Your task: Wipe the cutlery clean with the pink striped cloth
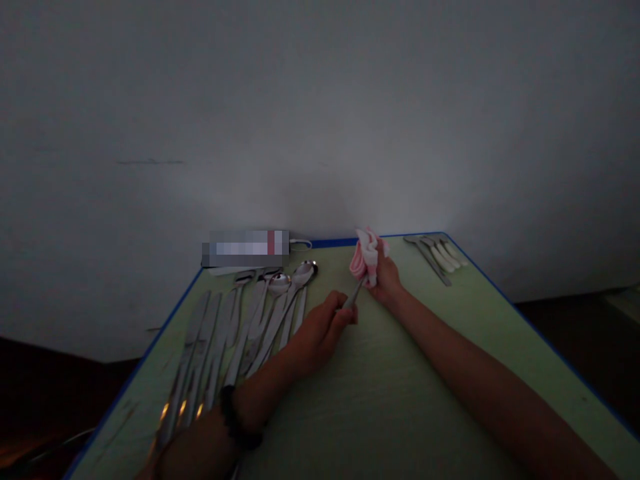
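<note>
My left hand (pixel 325 327) is closed around the handle of a metal piece of cutlery (pixel 356 293), above the table's middle. The far end of that piece is hidden in a pink and white cloth (pixel 369 257), so its kind does not show. Bunched up, the cloth sits in my right hand (pixel 387 277), whose fingers are wrapped round it and mostly out of sight behind it. To the left of my left hand lie several metal spoons (pixel 279 285) and other cutlery. Several table knives (pixel 195 347) lie farther left, partly covered by my left forearm.
On the right, a long dark-handled utensil (pixel 430 260) lies beside several pieces with pale handles (pixel 443 257). A box-like object (pixel 245 248), blurred out, stands at the back left with a white cord (pixel 303 244). The green table (pixel 400 413) has a blue edge and meets a wall.
</note>
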### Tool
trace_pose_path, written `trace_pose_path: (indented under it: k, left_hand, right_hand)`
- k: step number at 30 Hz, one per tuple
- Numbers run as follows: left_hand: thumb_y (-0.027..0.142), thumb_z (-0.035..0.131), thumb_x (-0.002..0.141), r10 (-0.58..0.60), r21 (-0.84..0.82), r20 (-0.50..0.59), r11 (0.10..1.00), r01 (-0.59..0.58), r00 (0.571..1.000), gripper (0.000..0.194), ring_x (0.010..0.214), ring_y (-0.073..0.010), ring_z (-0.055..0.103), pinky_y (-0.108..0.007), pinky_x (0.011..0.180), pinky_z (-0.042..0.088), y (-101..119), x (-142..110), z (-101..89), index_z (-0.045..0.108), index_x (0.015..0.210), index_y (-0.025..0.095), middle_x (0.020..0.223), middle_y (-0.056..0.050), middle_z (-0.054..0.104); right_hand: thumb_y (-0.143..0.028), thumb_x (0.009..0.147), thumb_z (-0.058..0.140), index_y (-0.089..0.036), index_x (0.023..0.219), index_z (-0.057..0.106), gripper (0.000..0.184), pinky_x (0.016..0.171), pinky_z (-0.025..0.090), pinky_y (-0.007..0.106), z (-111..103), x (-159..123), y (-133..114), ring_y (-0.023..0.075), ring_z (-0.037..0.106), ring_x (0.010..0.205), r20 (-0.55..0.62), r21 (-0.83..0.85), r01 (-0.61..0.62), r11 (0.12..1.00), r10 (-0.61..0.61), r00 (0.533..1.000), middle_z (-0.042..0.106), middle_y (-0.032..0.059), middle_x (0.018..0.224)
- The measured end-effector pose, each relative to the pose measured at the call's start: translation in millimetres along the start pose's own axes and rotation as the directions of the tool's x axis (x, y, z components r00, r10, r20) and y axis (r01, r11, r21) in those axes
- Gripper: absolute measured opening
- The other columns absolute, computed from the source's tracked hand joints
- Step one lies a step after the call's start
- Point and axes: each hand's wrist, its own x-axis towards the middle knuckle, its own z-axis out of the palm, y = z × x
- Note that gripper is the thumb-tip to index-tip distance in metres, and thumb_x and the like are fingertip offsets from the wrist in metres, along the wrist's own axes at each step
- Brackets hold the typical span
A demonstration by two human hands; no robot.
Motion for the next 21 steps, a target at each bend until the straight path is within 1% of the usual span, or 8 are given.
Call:
trace_pose_path:
  k: [3,7,9,12,17,21]
  left_hand:
    - [0.044,0.022,0.092,-0.013,-0.049,0.006,0.999,0.013,1.0,0.039,0.064,-0.0127,0.047,-0.025,0.059,0.037,-2.4,-0.7,-0.6,0.049,0.089,0.016,0.079,-0.003,0.053]
    - [0.046,0.017,0.093,-0.033,-0.107,-0.073,0.994,0.025,0.997,0.042,0.058,-0.0102,0.042,-0.024,0.056,0.036,-10.2,-0.1,1.4,0.047,0.085,0.016,0.077,-0.001,0.049]
    - [0.047,0.016,0.093,-0.045,-0.158,-0.11,0.987,0.027,0.993,0.043,0.056,-0.0097,0.041,-0.024,0.054,0.036,-13.2,0.8,3.0,0.045,0.084,0.017,0.077,-0.001,0.048]
    - [0.05,0.017,0.092,-0.049,-0.217,-0.141,0.976,0.017,0.989,0.044,0.056,-0.0098,0.042,-0.023,0.051,0.036,-15.6,2.1,4.9,0.045,0.084,0.017,0.077,-0.001,0.049]
    - [0.049,0.017,0.092,-0.038,-0.244,-0.204,0.97,-0.013,0.978,0.044,0.053,-0.0088,0.041,-0.023,0.049,0.035,-19.0,3.1,6.4,0.044,0.078,0.017,0.074,-0.001,0.048]
    - [0.046,0.017,0.093,-0.031,-0.255,-0.209,0.967,-0.024,0.977,0.043,0.054,-0.0092,0.041,-0.023,0.05,0.035,-21.2,2.8,6.3,0.044,0.077,0.017,0.073,0.0,0.049]
  right_hand:
    - [-0.063,0.069,0.053,-0.016,0.071,0.057,0.047,0.041,0.035,0.02,2.8,-3.4,-2.9,0.0084,0.046,0.042,-0.054,0.062,-0.03,0.998,0.034,0.998,0.052,-0.0034,0.049]
    - [-0.062,0.065,0.058,-0.013,0.072,0.059,0.049,0.042,0.035,0.021,5.8,-9.1,-7.4,0.0088,0.049,0.045,-0.028,0.068,-0.029,0.997,0.031,0.999,0.057,-0.0005,0.054]
    - [-0.061,0.063,0.061,-0.012,0.074,0.059,0.049,0.045,0.037,0.021,6.0,-10.1,-8.3,0.0093,0.051,0.048,0.002,0.053,-0.026,0.998,0.026,1.0,0.06,0.0011,0.059]
    - [-0.059,0.061,0.063,-0.013,0.077,0.06,0.048,0.049,0.041,0.022,5.1,-9.7,-7.9,0.0105,0.053,0.053,0.078,0.051,-0.036,0.998,0.032,0.996,0.063,0.0029,0.064]
    - [-0.048,0.059,0.07,-0.015,0.08,0.06,0.041,0.053,0.043,0.022,4.6,-10.0,-8.2,0.0119,0.056,0.059,0.19,0.097,-0.072,0.993,0.053,0.98,0.066,0.003,0.07]
    - [-0.039,0.062,0.071,-0.014,0.086,0.06,0.036,0.056,0.045,0.023,5.9,-12.2,-11.5,0.0117,0.057,0.06,0.269,0.094,-0.097,0.991,0.068,0.961,0.067,0.0033,0.075]
